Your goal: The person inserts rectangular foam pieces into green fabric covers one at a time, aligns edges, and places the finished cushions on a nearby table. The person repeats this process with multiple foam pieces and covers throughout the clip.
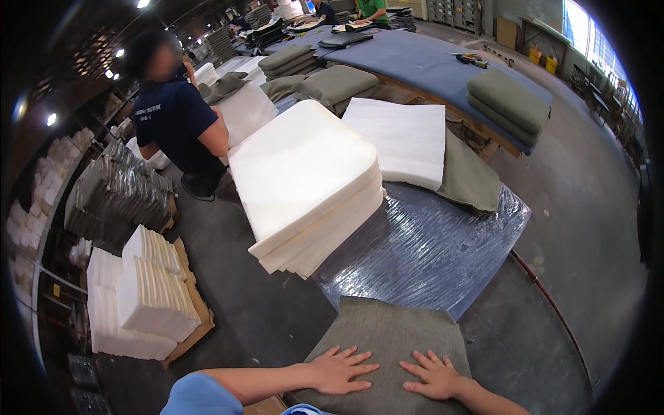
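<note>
At the near end of the plastic-wrapped counter (415,256), a grey-green cloth (402,328) is touched by the left hand (339,372) and the right hand (438,378), the fingers spread wide and nothing gripped. The cloth could be slid off this slick surface by an uneven pull; at left, the apparently overhanging foam stack (311,166) could be toppled by a bump.

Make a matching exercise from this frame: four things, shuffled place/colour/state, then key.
Things:
1. Left hand
2. Hose
3. Slab stack
4. Containers

Descriptions:
A. White, mid-picture
B. Spread flat on grey-green fabric
C. Yellow, at upper right
D. Reddish-brown, running along the floor at right

Pairs: 1-B, 2-D, 3-A, 4-C
</note>
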Motion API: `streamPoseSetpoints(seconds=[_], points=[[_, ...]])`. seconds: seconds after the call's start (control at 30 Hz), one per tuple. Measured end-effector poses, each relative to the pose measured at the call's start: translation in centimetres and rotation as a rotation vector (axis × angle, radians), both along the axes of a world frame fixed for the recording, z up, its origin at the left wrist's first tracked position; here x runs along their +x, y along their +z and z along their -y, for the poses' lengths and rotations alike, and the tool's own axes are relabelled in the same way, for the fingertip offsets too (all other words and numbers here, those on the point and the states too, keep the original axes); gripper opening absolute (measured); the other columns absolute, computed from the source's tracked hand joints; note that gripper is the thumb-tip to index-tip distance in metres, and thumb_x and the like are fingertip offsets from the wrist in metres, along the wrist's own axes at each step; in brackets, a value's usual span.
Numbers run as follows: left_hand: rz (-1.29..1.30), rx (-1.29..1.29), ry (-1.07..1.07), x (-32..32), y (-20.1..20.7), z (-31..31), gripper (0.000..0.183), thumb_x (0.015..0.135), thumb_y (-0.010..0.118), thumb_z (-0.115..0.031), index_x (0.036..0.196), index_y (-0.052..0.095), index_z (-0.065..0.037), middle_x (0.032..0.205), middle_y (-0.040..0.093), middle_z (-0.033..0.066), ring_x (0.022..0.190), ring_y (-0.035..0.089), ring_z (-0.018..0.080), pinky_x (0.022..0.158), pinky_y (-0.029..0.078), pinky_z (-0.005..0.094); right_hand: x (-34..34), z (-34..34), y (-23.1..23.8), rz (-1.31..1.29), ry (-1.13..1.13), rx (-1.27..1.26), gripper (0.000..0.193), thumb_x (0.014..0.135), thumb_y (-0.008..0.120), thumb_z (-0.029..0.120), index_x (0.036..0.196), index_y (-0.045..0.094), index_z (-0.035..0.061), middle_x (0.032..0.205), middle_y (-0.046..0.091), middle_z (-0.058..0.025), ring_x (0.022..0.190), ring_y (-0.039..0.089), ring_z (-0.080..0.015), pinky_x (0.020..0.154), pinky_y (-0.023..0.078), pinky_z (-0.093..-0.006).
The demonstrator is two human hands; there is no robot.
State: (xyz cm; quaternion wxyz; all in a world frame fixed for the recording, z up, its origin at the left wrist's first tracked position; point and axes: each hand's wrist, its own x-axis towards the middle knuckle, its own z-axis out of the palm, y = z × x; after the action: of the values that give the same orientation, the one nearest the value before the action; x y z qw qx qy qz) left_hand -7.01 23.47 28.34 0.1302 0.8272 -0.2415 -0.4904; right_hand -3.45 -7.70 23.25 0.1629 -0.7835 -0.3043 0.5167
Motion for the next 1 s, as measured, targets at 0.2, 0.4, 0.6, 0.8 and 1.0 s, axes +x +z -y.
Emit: streamPoseSetpoints(seconds=[0.2, 0.4, 0.6, 0.8, 1.0], points=[[-0.018, 0.129, 0.122, 3.9, -6.1, -0.7, 0.079, 0.101, 0.024, -0.074, 0.166, 0.018, -0.029, 0.173, 0.01, 0.0071, 0.159, 0.009, 0.0327, 0.125, 0.009, 0.0617, 2.7, -0.3, -4.9, 0.037, -0.11, -0.062, 0.085, 0.092, 0.03, 0.085, 0.162, 0.027, 0.0375, 0.172, 0.012, -0.0125, 0.158, 0.005, -0.0409, 0.124, 0.005, -0.0626], [0.008, 0.17, 0.199, 6.2, -10.0, -0.8, 0.078, 0.101, 0.024, -0.073, 0.166, 0.018, -0.029, 0.173, 0.009, 0.005, 0.159, 0.007, 0.0306, 0.125, 0.009, 0.0626, 4.0, -0.4, -7.7, 0.111, -0.168, -0.072, 0.085, 0.093, 0.031, 0.084, 0.162, 0.029, 0.0352, 0.172, 0.015, -0.0123, 0.158, 0.007, -0.0394, 0.125, 0.006, -0.061], [0.041, 0.154, 0.235, 7.7, -13.3, -1.3, 0.075, 0.103, 0.022, -0.069, 0.166, 0.017, -0.028, 0.173, 0.01, 0.0037, 0.16, 0.006, 0.0305, 0.126, 0.01, 0.0598, 5.8, -0.8, -9.7, 0.145, -0.2, -0.092, 0.083, 0.094, 0.034, 0.081, 0.162, 0.032, 0.0334, 0.171, 0.018, -0.0123, 0.158, 0.011, -0.0364, 0.124, 0.007, -0.0615], [0.131, 0.076, 0.365, 9.2, -16.4, -2.4, 0.07, 0.105, 0.031, -0.061, 0.163, 0.028, -0.023, 0.172, 0.017, 0.0056, 0.158, 0.015, 0.0333, 0.125, 0.015, 0.0598, 6.6, -1.1, -10.8, 0.144, -0.219, -0.029, 0.081, 0.096, 0.033, 0.078, 0.161, 0.033, 0.0306, 0.17, 0.021, -0.0122, 0.157, 0.015, -0.0368, 0.124, 0.008, -0.0637], [0.189, -0.171, 0.485, 3.2, -12.0, -5.0, 0.078, 0.099, 0.054, -0.06, 0.16, 0.035, -0.016, 0.168, 0.017, 0.0252, 0.155, 0.018, 0.0462, 0.122, 0.027, 0.0556, 4.0, 2.1, -6.7, 0.268, -0.478, -0.058, 0.098, 0.085, 0.061, 0.075, 0.161, 0.034, 0.0191, 0.165, 0.027, -0.0243, 0.156, 0.016, -0.04, 0.12, 0.011, -0.0702]])
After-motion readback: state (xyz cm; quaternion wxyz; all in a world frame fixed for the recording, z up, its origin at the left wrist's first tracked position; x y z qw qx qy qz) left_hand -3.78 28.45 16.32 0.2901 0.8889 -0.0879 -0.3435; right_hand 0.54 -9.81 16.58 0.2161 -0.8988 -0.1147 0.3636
